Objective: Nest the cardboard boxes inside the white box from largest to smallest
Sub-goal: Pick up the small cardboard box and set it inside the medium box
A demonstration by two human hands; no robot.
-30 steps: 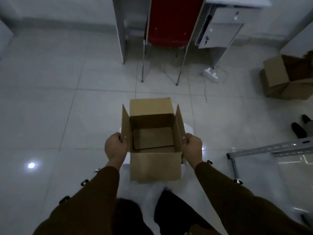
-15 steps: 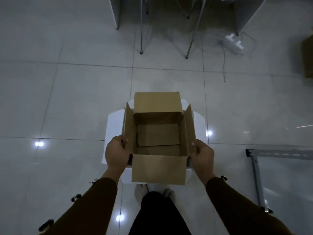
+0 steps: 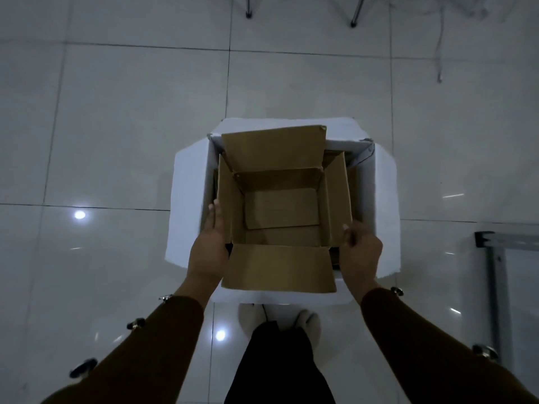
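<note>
An open brown cardboard box [image 3: 280, 211] with all flaps up sits partly down inside the white box [image 3: 385, 199] on the floor. Its inside holds nothing I can see. My left hand [image 3: 208, 246] lies flat against the box's left flap and wall. My right hand [image 3: 360, 252] pinches the lower edge of the right flap. To the right, between the brown box and the white wall, the edge of another cardboard piece [image 3: 354, 185] shows; what it belongs to is hidden.
The floor is pale glossy tile. Two chair legs [image 3: 354, 21] stand at the top, with a loose cable [image 3: 440, 53] at the upper right. A metal frame [image 3: 495, 258] lies on the floor at the right. My feet [image 3: 280, 319] are just below the white box.
The cardboard box has gone down from above the white box into it. The camera has tilted down and come closer. My left hand has flattened against the side.
</note>
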